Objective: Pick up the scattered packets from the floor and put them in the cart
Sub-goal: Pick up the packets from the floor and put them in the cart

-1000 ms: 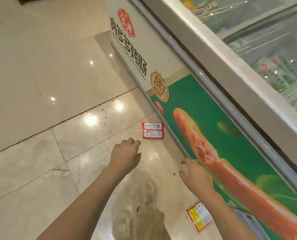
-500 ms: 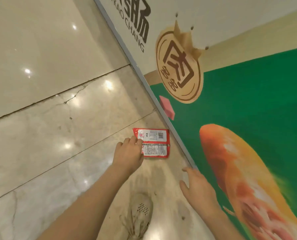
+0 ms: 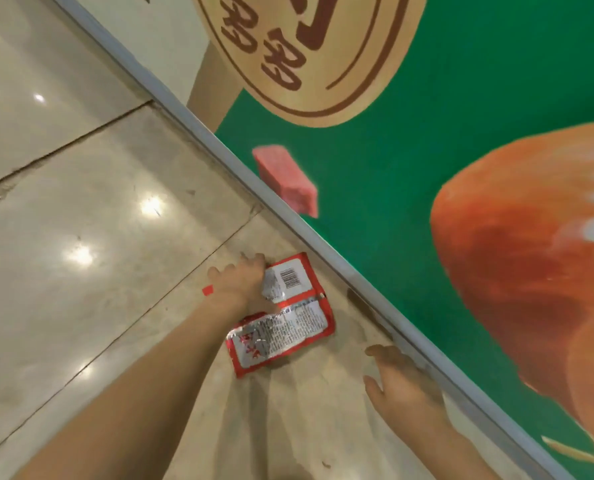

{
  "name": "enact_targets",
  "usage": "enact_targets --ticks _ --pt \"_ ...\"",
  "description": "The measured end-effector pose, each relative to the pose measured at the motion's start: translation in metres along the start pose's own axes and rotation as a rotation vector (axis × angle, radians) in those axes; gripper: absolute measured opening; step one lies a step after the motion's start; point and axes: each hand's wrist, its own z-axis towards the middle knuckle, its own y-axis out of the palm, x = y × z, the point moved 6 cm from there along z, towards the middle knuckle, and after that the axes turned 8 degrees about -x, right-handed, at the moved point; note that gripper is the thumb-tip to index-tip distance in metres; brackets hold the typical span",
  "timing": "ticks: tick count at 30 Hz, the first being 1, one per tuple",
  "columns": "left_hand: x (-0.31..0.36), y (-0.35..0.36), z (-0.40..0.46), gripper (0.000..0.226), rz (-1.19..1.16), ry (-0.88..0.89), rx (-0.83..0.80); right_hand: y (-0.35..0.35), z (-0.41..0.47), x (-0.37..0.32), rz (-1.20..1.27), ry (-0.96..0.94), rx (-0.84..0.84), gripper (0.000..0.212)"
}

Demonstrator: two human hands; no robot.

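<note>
The freezer cabinet panel [image 3: 427, 150], printed green with a sausage, fills the right. The tiled floor [image 3: 81, 220] lies left. The left hand [image 3: 240, 285] grips the red packet [image 3: 288, 327] on the floor near the panel's base. The right hand [image 3: 406, 393] hovers nearby, fingers spread.

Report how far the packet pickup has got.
Done: nothing visibly; no cart in view. In hand: the left hand has its grip on the red packet, which lies on the floor tiles by the freezer base. The right hand is open and holds nothing. Left: lifting and carting it.
</note>
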Motion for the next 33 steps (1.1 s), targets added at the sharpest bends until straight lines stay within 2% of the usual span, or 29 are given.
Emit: enact_targets --ticks 5,8,10,12,17,22,26,29,33 --pt "-0.004 0.025 -0.026 0.062 -0.239 -0.024 -0.119 0.009 -0.017 0.009 0.083 0.06 0.031 0.044" --pt "0.016 0.04 -0.053 0.043 -0.49 0.084 -0.092 0.024 -0.039 0.028 0.161 0.128 0.051 0.043" --pt "0.035 0.056 -0.072 0.024 -0.627 0.14 -0.121 0.041 -0.057 0.048 0.236 0.192 0.062 0.042" --pt "0.06 0.075 -0.09 0.017 -0.697 0.187 -0.176 0.059 -0.08 0.072 0.285 0.271 0.096 0.042" --pt "0.139 0.132 -0.137 0.019 -0.775 0.273 -0.352 0.124 -0.152 0.139 0.411 0.458 0.109 0.042" --pt "0.22 0.197 -0.189 0.021 -0.718 0.34 -0.493 0.202 -0.221 0.212 0.62 0.695 0.109 0.043" --pt "0.278 0.236 -0.197 0.017 -0.638 0.378 -0.503 0.266 -0.248 0.271 0.92 0.943 0.166 0.049" --pt "0.301 0.256 -0.202 0.017 -0.622 0.402 -0.497 0.312 -0.252 0.31 1.165 1.086 0.232 0.064" --pt "0.304 0.268 -0.201 0.014 -0.619 0.379 -0.466 0.358 -0.226 0.329 1.448 1.06 0.227 0.082"
